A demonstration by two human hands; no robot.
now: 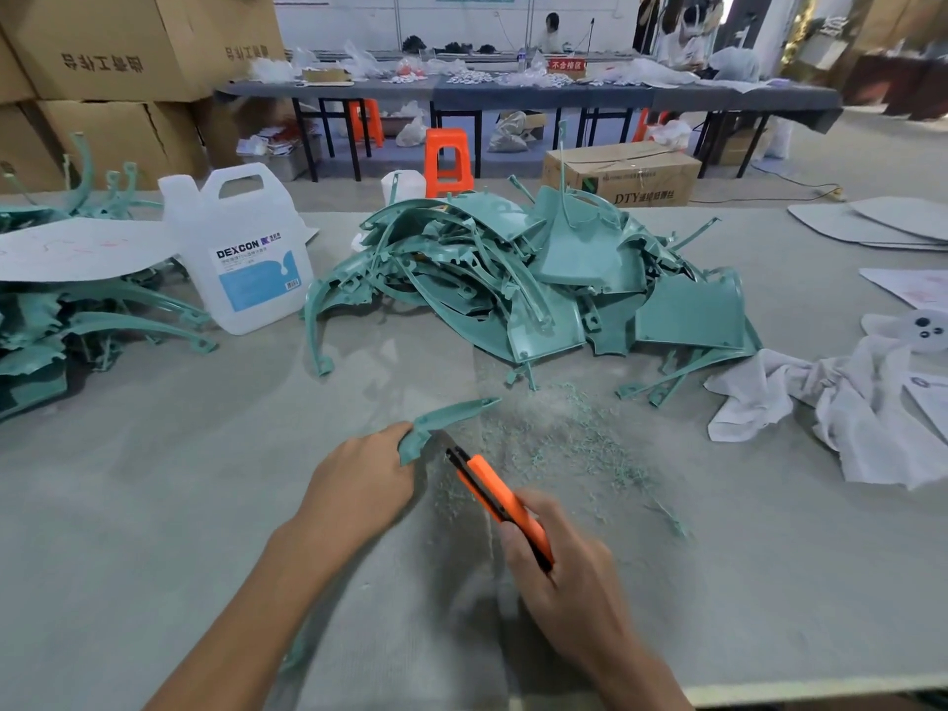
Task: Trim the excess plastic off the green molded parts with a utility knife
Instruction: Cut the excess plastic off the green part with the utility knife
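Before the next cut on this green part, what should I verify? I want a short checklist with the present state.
1. Left hand holds the green part: ok.
2. Right hand holds the utility knife by its handle: ok.
3. Blade is out, beside the part's edge: ok.
4. Left fingers away from the blade's path: cannot tell.
5. Pile of parts apart from the cutting spot: ok.

Fingertips of L hand (359, 484) are hidden beneath the hand. How far the green part (451, 413) runs under it cannot be told. Blade of the utility knife (487, 490) is blurred; the rear is enclosed by R hand (564, 582). Both forearms are cut off at bottom edge. Far L of L hand, the parts heap (102, 320) is cropped & partly masked by a paper sheet (77, 248). Far R of R hand, the white cloth (846, 402) is cropped. Small print on the jug (241, 248) beyond L hand cannot be read.
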